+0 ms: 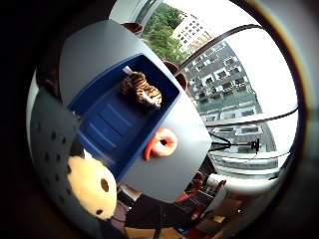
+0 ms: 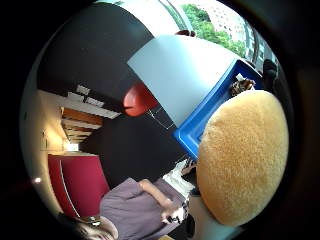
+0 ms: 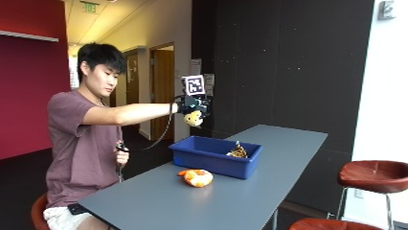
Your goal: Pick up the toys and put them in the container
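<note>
Your gloved right hand (image 3: 192, 108) is raised at about shoulder height, well above the blue container (image 3: 215, 156), arm stretched out over the table (image 3: 255, 191). It grips a yellow plush toy (image 3: 193, 119), which hangs just under the hand with its face showing; in the thumb-side palm view the same toy (image 2: 243, 157) fills much of the frame, so it sits right against your palm. Exactly how your fingers wrap round it can't be made out. The container stands on the grey table, near the edge on your side, and already has a striped tiger toy (image 3: 238, 152) lying in it at one end; the little-finger-side view shows the tiger (image 1: 141, 89) on the container floor (image 1: 112, 122), close to a wall. An orange toy (image 3: 197, 178) lies on the table just beside the container's long wall, outside it, not touching that I can tell. Your bare left hand (image 3: 120, 154) is down beside your body, curled round a cable. Two red stools (image 3: 371, 173) stand past the table's far side.
</note>
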{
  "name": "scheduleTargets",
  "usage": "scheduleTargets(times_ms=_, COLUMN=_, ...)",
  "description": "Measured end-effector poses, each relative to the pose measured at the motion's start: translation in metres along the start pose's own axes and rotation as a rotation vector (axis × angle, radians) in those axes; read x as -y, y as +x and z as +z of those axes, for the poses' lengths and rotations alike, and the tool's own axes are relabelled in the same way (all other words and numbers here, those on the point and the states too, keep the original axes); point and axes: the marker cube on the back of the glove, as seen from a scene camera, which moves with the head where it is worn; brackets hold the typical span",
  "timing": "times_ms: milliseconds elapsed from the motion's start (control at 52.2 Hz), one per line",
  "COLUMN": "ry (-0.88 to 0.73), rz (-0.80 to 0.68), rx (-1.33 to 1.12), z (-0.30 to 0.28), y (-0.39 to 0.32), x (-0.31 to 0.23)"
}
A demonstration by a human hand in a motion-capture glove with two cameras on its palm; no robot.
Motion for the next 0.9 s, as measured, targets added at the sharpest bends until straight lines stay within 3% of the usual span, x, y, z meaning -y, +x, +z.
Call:
scheduleTargets(times_ms=153, ry=-0.079, rz=0.053, rx=-0.019, z=0.026, y=-0.021, x=0.019)
scheduleTargets(times_ms=268, ry=-0.43, rz=0.177, rx=0.027, z=0.044, y=-0.013, x=0.013)
scheduleTargets(times_ms=307, ry=-0.481, rz=0.196, rx=0.063, z=0.044, y=-0.008, x=0.009)
scheduleTargets(times_ms=403, ry=-0.431, rz=0.364, rx=0.01, z=0.034, y=0.015, x=0.007)
scheduleTargets(times_ms=633, ry=-0.351, rz=0.107, rx=0.108, z=-0.012, y=0.084, x=-0.039)
scheduleTargets(times_ms=690, ry=-0.345, rz=0.159, rx=0.088, z=-0.017, y=0.106, x=-0.052)
scheduleTargets(times_ms=786, ry=-0.362, rz=0.392, rx=0.015, z=-0.017, y=0.146, x=-0.071)
scheduleTargets(times_ms=901, ry=-0.365, rz=0.283, rx=-0.005, z=-0.004, y=0.174, x=-0.097)
